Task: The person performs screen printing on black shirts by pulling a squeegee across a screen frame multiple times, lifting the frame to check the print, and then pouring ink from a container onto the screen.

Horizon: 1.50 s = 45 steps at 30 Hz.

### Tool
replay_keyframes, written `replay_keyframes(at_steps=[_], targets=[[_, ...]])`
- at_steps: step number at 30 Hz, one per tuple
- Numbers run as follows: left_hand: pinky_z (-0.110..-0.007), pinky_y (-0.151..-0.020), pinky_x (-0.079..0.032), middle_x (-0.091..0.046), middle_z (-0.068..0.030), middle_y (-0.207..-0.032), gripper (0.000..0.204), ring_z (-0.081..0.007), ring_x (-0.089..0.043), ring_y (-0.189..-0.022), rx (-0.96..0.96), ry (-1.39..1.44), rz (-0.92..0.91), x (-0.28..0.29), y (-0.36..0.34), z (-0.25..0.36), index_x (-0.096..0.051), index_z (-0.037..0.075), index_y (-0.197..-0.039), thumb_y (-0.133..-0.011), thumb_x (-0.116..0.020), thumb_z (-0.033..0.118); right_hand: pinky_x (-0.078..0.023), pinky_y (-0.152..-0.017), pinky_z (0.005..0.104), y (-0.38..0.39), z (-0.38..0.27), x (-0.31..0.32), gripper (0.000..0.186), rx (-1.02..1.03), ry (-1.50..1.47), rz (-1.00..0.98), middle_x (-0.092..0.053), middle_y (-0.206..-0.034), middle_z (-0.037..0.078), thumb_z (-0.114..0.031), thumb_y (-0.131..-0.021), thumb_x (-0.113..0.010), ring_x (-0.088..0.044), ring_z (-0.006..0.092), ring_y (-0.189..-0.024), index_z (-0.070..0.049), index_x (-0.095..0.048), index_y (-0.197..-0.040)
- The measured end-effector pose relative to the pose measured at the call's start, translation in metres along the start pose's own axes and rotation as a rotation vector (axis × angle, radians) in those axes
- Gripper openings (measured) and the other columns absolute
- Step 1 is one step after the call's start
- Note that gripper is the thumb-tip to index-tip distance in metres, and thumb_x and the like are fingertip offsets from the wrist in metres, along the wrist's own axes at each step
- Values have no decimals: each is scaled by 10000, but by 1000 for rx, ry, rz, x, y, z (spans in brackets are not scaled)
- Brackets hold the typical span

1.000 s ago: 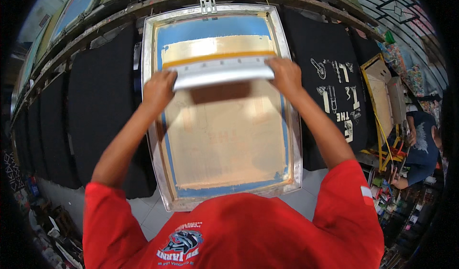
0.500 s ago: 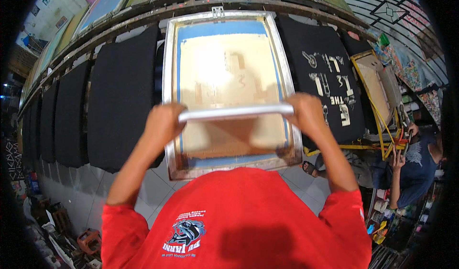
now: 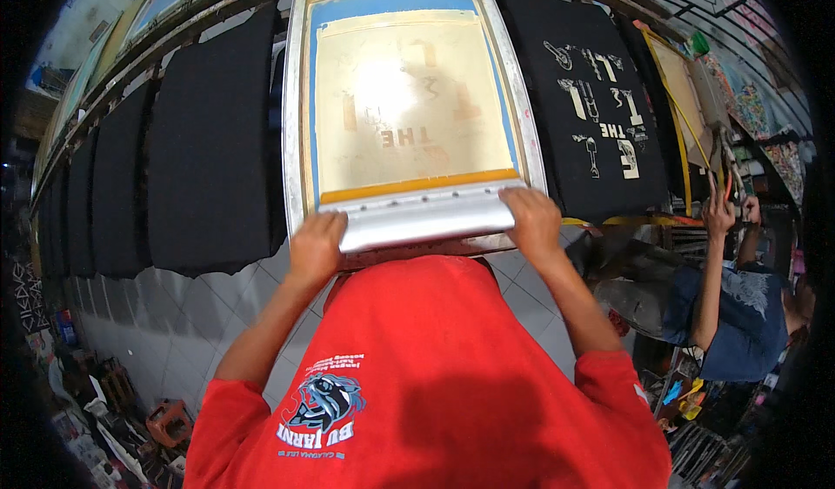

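A wide squeegee (image 3: 426,221) with a silver metal handle and an orange blade spans the near end of a screen printing frame (image 3: 296,124). My left hand (image 3: 317,242) is closed round its left end. Round the right end my right hand (image 3: 534,219) is closed. The squeegee leans back toward me, its blade edge on or just over the mesh. Cream ink coats the screen mesh (image 3: 409,89), bordered by blue tape, and mirrored lettering shows through it. What lies under the frame is hidden.
To the right a black shirt (image 3: 574,63) carries a cream print. Several plain black shirts (image 3: 213,150) lie in a row at left. A co-worker (image 3: 739,315) in a dark shirt sits at far right, hands near another frame (image 3: 674,98) with yellow edges. A tiled floor (image 3: 217,306) shows below.
Both hands have drawn the squeegee toward me, from partway down the mesh to its near end. It now leans back and shows its orange blade. The lettering in the mesh shows more plainly.
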State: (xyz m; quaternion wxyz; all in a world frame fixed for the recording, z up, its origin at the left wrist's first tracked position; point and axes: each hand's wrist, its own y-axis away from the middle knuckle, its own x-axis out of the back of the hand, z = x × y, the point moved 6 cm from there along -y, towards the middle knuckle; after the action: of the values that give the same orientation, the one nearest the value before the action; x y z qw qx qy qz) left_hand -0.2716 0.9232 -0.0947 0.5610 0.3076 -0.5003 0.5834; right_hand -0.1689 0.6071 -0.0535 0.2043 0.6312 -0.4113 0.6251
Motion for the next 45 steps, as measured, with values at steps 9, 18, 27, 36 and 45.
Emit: replay_keyframes(at_steps=[9,18,27,36,45], targets=[[-401,-754,-543,-671,-132,-957,365,-309,-655,-879,-4,108,-11,19,23,14,-665,22,-985,-632,-741,78,-531,-752,382,17,-23,24,342,22,-40,-46,-689,-925,78,-51,-625,-714,-661,265,-854,-67,-681,-965],[-386,-772,-564,-680,-141,-951,348,-313,-677,-885,-73,-21,40,3,-57,-30,-674,-3,-1006,-659,-661,23,-534,-774,361,-73,16,-10,410,20,-3,-33,-702,-973,66,11,-571,-703,-670,266,-883,-75,-702,-972],[-394,-757,-543,-662,-130,-960,352,-307,-638,-893,-43,-64,55,-17,-202,-116,-653,37,-982,-635,-694,-4,-545,-752,388,-226,85,-55,419,54,21,-5,-701,-946,74,-40,-565,-764,-666,289,-866,-109,-710,-975],[-436,-728,-535,-688,-212,-831,279,-385,-672,-802,-38,77,-113,23,-371,-199,-720,31,-881,-667,-781,200,-539,-740,449,-395,127,-45,362,47,91,-230,-714,-850,147,-307,-624,-830,-684,351,-799,-129,-754,-930],[-441,-785,-537,-691,-194,-899,273,-367,-667,-856,91,61,6,86,-215,-102,-723,40,-932,-672,-770,105,-539,-704,437,-252,53,48,273,-10,90,-143,-701,-815,129,-320,-674,-825,-676,333,-785,-144,-757,-871]])
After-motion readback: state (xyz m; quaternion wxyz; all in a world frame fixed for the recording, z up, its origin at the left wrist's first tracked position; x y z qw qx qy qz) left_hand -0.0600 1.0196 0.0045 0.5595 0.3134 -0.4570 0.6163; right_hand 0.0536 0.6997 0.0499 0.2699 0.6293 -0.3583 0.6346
